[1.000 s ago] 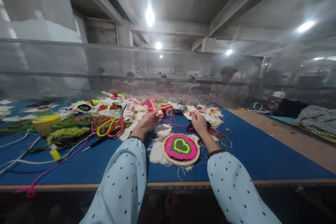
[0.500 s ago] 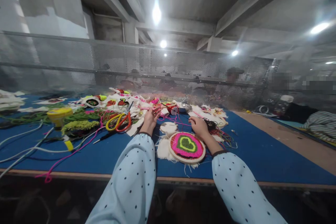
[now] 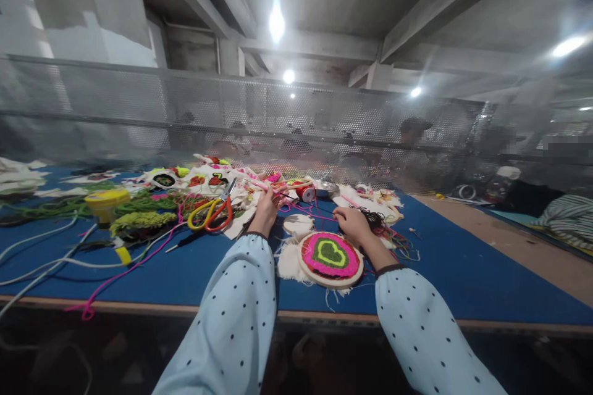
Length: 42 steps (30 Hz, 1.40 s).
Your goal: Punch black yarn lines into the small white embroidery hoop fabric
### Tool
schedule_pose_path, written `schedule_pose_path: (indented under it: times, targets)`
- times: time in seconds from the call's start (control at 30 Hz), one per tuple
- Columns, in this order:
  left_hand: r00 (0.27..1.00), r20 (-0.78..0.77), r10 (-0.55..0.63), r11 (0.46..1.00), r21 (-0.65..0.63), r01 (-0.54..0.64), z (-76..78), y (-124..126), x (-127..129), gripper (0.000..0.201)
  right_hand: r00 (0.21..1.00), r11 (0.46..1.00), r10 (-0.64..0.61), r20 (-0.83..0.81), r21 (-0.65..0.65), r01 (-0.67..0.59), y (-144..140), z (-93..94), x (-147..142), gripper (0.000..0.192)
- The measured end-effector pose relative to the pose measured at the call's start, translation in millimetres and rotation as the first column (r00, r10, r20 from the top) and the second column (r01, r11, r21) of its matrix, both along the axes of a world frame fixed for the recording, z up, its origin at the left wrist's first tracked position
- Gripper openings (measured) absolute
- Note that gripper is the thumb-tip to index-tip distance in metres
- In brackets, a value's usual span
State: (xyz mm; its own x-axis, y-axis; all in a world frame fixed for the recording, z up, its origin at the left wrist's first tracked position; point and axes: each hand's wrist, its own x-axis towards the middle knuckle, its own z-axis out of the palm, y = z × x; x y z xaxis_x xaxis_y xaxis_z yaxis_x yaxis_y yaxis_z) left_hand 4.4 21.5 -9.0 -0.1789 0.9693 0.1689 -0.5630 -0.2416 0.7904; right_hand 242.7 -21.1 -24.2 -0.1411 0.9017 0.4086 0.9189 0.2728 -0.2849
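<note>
My left hand (image 3: 265,208) is closed around a thin pinkish stick-like tool (image 3: 260,185); its exact kind is too small to tell. Over the table to the right, my right hand (image 3: 354,226) is pinched, with a thin strand of yarn (image 3: 319,216) leading to its fingertips. Just below that hand lies a round hoop (image 3: 331,259) of punched yarn work: a green heart outlined in lime on pink. A small pale disc (image 3: 298,223) rests behind the hoop. Left of my left hand are scissors (image 3: 210,213) with yellow and orange handles.
A yellow-lidded tub (image 3: 107,205) and green yarn (image 3: 141,222) lie at left on the blue tabletop (image 3: 463,271). Fabric pieces with yarn motifs (image 3: 217,179) and a red spool (image 3: 307,193) are at the back. Behind stands a perforated metal screen (image 3: 278,111), people beyond it.
The stick-like tool in my left hand has tilted and shows more clearly. Both hands stay almost in place; the hoop and scissors have not moved.
</note>
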Motion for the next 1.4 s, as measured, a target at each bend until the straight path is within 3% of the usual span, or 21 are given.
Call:
schedule_pose_path:
  times: [0.2, 0.47, 1.1, 1.4]
  targets:
    - [0.999, -0.030, -0.023, 0.999, 0.036, 0.024, -0.5, -0.8, 0.5, 0.013, 1.000, 1.000, -0.007, 0.014, -0.007, 0.007, -1.8, 1.6, -0.7, 0.022]
    - [0.999, 0.031, -0.008, 1.000, -0.016, 0.009, 6.0, -4.8, -4.1, 0.018, 1.000, 1.000, -0.015, 0.023, 0.001, 0.015, -4.1, 6.3, 4.4, 0.023]
    - [0.995, -0.093, 0.033, 0.999, 0.024, -0.031, 3.4, 0.9, -2.3, 0.028, 0.997, 0.999, -0.030, 0.074, 0.046, 0.027, -4.1, 5.4, 3.5, 0.024]
    - [0.993, -0.120, -0.020, 1.000, 0.006, 0.020, 0.5, -2.4, -0.2, 0.022, 0.996, 0.999, -0.024, 0.084, 0.044, 0.021, -5.5, 6.6, 0.4, 0.023]
